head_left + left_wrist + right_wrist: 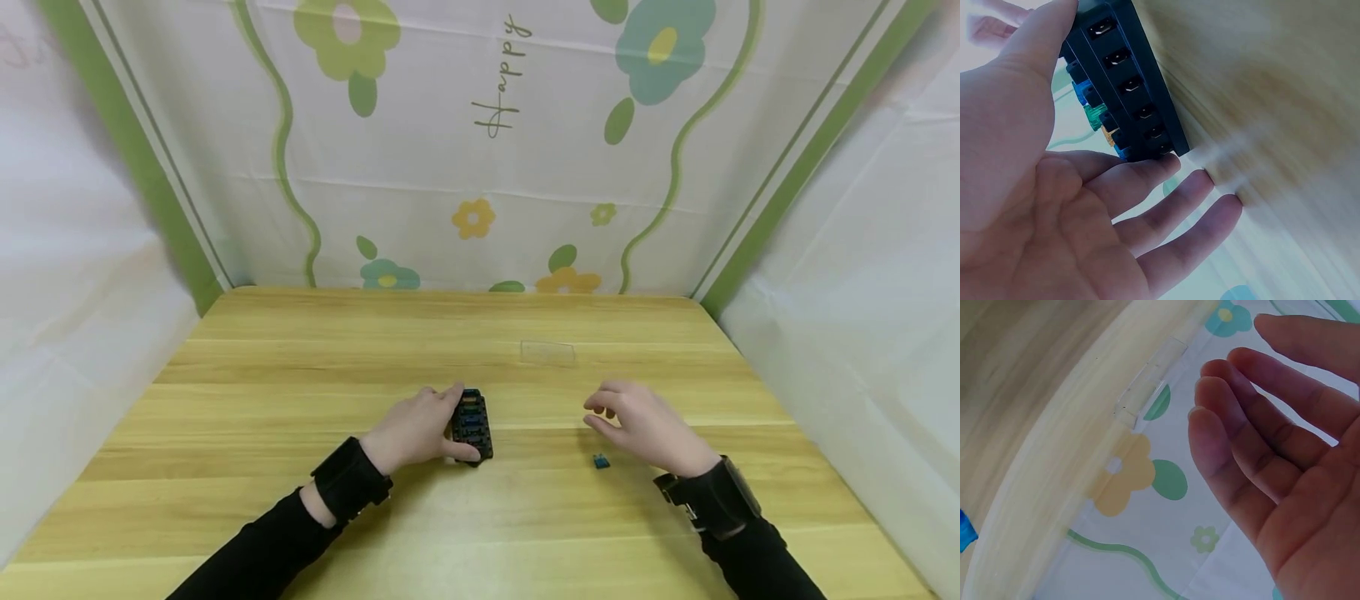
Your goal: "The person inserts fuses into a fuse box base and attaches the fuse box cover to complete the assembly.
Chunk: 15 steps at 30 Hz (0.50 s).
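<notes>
A black fuse box [472,425] lies on the table near the middle. My left hand [416,429] holds it between the thumb at its near end and the forefinger at its far end. In the left wrist view, a row of rectangular openings with metal inside runs along the side of the box, and blue, green and orange fuses [1094,115] stick out of its top. My right hand [641,425] hovers to the right, its fingers loosely bent around nothing. Just below its thumb, a small blue fuse [601,461] lies on the table.
A thin clear plastic cover [547,352] lies flat farther back on the wooden table [337,358]. White flower-printed cloth [420,142] hangs right behind the table's far edge, and white cloth walls stand at both sides.
</notes>
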Each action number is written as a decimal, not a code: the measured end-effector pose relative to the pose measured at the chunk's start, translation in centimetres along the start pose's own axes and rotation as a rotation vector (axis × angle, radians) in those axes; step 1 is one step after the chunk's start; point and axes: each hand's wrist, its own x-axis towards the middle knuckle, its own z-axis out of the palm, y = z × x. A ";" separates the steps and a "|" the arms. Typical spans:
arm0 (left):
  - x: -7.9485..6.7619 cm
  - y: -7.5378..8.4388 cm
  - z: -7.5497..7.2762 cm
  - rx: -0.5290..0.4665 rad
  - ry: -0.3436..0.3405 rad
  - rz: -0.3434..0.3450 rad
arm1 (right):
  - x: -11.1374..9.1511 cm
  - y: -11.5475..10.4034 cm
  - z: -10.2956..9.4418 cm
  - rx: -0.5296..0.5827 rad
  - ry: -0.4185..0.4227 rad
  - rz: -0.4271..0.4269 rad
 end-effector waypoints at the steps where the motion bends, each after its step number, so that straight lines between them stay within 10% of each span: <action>1: 0.0 0.0 0.0 -0.004 0.002 0.000 | -0.1 0.0 0.0 -0.001 0.001 -0.002; 15: 0.0 0.0 0.1 -0.002 0.008 0.011 | -2.0 0.9 -0.3 0.125 -0.165 -0.002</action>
